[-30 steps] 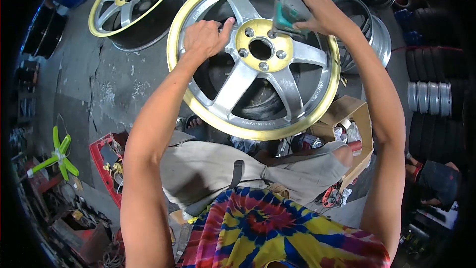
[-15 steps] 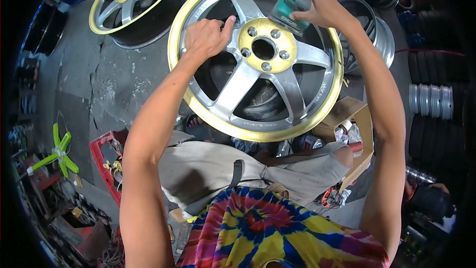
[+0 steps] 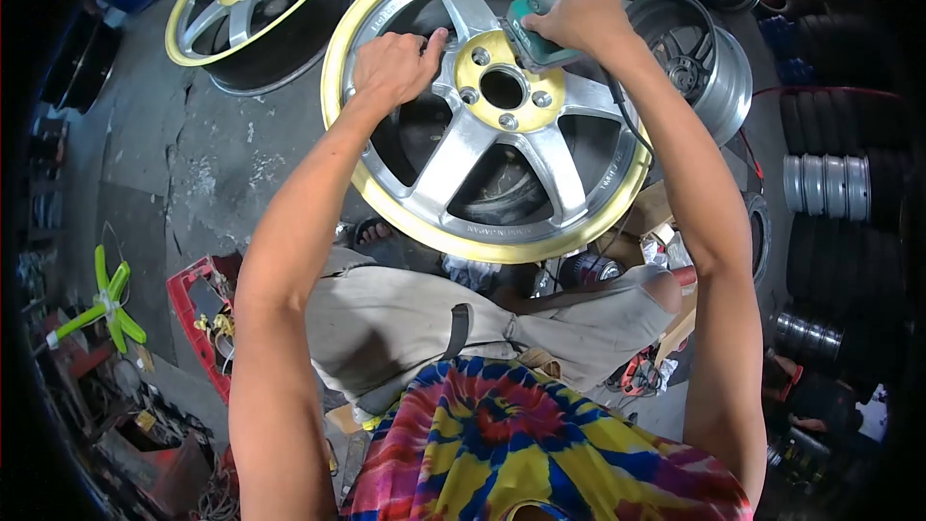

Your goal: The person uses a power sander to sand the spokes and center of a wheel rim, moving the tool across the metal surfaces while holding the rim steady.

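Note:
A silver five-spoke wheel (image 3: 449,169) with a yellow-masked outer lip and hub lies face up before my knees. My right hand (image 3: 582,12) is wrapped around a teal corded electric sander (image 3: 533,39), whose base is at the upper right edge of the hub, over a spoke. Its dark cord runs down past my right wrist. At the upper left, my left hand (image 3: 394,69) is closed over a spoke, thumb stretched along it; the fingertips are partly hidden. Dark tyre rubber shows beneath the wheel through the gaps.
A similar yellow-masked wheel (image 3: 253,2) stands at the upper left. More rims (image 3: 709,68) are at the right. A cardboard box (image 3: 644,217) with cans is by my right knee, and a red tray (image 3: 198,314) is on the left. A person (image 3: 820,405) is at the lower right.
My right hand has brought the sander left and down toward the hub, turning it flatter; its cord now shows. My left hand keeps its place on the spoke. The view has shifted slightly.

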`<state>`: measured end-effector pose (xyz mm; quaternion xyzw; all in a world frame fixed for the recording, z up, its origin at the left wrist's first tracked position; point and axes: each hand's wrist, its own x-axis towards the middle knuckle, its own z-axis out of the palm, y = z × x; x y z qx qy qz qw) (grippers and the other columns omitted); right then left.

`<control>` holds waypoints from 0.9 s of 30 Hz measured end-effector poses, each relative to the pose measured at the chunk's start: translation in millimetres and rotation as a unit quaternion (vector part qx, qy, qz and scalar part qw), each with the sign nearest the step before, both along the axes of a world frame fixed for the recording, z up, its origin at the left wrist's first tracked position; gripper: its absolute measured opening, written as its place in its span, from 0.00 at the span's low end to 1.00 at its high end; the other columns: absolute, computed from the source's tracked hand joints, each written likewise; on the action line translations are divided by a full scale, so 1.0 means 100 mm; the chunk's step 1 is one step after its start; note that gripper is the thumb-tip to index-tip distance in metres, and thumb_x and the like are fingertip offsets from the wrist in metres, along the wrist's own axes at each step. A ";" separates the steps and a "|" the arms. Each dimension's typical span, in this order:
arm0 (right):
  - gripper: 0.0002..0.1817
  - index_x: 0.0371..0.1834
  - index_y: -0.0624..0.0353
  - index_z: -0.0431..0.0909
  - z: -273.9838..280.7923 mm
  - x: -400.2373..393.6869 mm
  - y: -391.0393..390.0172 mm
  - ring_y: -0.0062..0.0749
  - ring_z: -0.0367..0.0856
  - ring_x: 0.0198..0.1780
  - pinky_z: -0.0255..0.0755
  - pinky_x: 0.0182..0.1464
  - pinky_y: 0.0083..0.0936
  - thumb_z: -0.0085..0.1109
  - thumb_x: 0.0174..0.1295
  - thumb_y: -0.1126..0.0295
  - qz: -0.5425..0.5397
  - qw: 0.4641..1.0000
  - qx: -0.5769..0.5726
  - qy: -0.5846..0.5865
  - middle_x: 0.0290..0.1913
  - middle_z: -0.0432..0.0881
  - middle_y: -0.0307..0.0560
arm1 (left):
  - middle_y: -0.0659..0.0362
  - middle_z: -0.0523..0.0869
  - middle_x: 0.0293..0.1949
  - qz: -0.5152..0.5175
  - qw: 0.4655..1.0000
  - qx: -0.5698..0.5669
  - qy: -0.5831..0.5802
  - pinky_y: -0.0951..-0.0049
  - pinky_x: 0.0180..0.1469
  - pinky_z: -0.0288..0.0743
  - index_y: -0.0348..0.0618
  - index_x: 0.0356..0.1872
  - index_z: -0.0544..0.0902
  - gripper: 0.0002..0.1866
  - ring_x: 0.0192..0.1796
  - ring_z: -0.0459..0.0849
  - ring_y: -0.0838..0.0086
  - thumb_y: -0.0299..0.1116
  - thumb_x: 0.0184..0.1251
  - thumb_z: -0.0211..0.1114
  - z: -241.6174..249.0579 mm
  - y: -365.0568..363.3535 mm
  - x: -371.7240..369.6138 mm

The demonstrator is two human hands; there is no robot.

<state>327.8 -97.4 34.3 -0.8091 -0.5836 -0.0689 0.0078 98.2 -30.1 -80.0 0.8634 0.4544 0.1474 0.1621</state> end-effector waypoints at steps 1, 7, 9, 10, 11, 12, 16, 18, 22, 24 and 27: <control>0.45 0.58 0.69 0.71 0.00 -0.02 -0.05 0.65 0.87 0.53 0.81 0.57 0.47 0.80 0.47 0.45 0.001 0.999 0.027 -0.020 0.49 0.86 0.70 | 0.42 0.90 0.30 -0.002 1.000 0.011 -0.013 0.51 0.48 0.81 0.39 0.32 0.92 0.36 0.40 0.90 0.46 0.61 0.80 0.48 -0.02 0.01 -0.01; 0.47 0.61 0.68 0.71 0.06 0.39 -0.04 0.62 0.86 0.56 0.80 0.60 0.47 0.81 0.47 0.46 0.034 0.999 -0.011 0.020 0.52 0.84 0.72 | 0.39 0.89 0.31 0.001 1.000 -0.001 -0.018 0.50 0.50 0.81 0.39 0.34 0.92 0.37 0.42 0.89 0.44 0.62 0.79 0.48 0.04 -0.02 -0.02; 0.47 0.63 0.67 0.70 0.01 0.41 -0.12 0.62 0.86 0.55 0.79 0.60 0.47 0.81 0.48 0.46 0.072 0.997 0.004 0.023 0.52 0.84 0.72 | 0.38 0.89 0.32 -0.004 1.000 0.017 -0.019 0.50 0.50 0.81 0.39 0.35 0.92 0.37 0.42 0.89 0.44 0.63 0.78 0.48 0.02 -0.02 -0.01; 0.48 0.65 0.65 0.70 0.01 0.38 -0.17 0.63 0.86 0.55 0.79 0.61 0.48 0.81 0.48 0.46 0.112 0.993 0.019 0.029 0.52 0.84 0.72 | 0.38 0.89 0.32 -0.006 1.000 0.017 -0.018 0.50 0.50 0.81 0.39 0.35 0.92 0.37 0.42 0.89 0.44 0.63 0.78 0.48 0.02 -0.02 -0.01; 0.49 0.70 0.61 0.67 0.03 0.37 -0.21 0.65 0.83 0.58 0.77 0.63 0.47 0.81 0.49 0.48 0.109 0.994 -0.005 0.030 0.56 0.82 0.71 | 0.38 0.89 0.32 -0.001 1.000 0.017 -0.017 0.50 0.50 0.81 0.39 0.35 0.92 0.37 0.41 0.89 0.44 0.63 0.78 0.48 0.01 -0.01 -0.01; 0.49 0.70 0.61 0.67 0.08 0.35 -0.21 0.65 0.83 0.58 0.77 0.63 0.47 0.81 0.49 0.48 0.105 0.994 -0.005 0.033 0.56 0.82 0.71 | 0.38 0.89 0.32 0.001 1.000 0.017 -0.015 0.50 0.50 0.81 0.39 0.35 0.93 0.37 0.41 0.89 0.44 0.63 0.78 0.48 0.01 -0.02 -0.01; 0.33 0.53 0.68 0.79 0.19 0.47 -0.29 0.69 0.81 0.56 0.80 0.54 0.47 0.81 0.47 0.59 0.197 0.977 0.064 0.052 0.55 0.80 0.72 | 0.37 0.89 0.31 -0.009 1.000 0.017 -0.013 0.50 0.48 0.80 0.40 0.36 0.93 0.36 0.40 0.89 0.44 0.63 0.78 0.49 0.02 0.00 -0.01; 0.51 0.74 0.58 0.63 0.20 0.55 -0.38 0.65 0.79 0.63 0.75 0.65 0.47 0.81 0.49 0.52 0.179 0.980 -0.074 0.053 0.62 0.79 0.69 | 0.37 0.88 0.30 -0.012 1.000 0.014 -0.009 0.51 0.48 0.81 0.39 0.37 0.93 0.37 0.39 0.89 0.43 0.65 0.77 0.49 0.02 0.00 -0.02; 0.51 0.75 0.56 0.62 0.31 0.63 -0.82 0.65 0.77 0.64 0.74 0.66 0.46 0.81 0.49 0.55 0.199 0.971 -0.127 0.046 0.61 0.78 0.67 | 0.39 0.89 0.29 0.003 1.000 -0.001 0.002 0.53 0.48 0.82 0.39 0.41 0.93 0.40 0.40 0.91 0.46 0.71 0.71 0.52 0.02 -0.01 0.00; 0.51 0.75 0.56 0.62 0.29 0.66 -0.96 0.65 0.78 0.61 0.74 0.64 0.47 0.81 0.49 0.56 0.232 0.963 -0.098 0.097 0.58 0.78 0.65 | 0.41 0.90 0.29 0.010 1.000 0.001 0.006 0.55 0.48 0.83 0.40 0.42 0.94 0.41 0.40 0.91 0.48 0.72 0.69 0.53 0.01 0.00 0.01; 0.50 0.75 0.55 0.62 0.22 0.66 -0.76 0.65 0.78 0.59 0.74 0.63 0.48 0.81 0.49 0.58 0.227 0.969 -0.064 0.074 0.57 0.78 0.64 | 0.40 0.90 0.32 0.013 1.000 0.024 0.010 0.55 0.49 0.83 0.40 0.46 0.93 0.43 0.42 0.91 0.48 0.75 0.67 0.52 -0.01 -0.02 0.02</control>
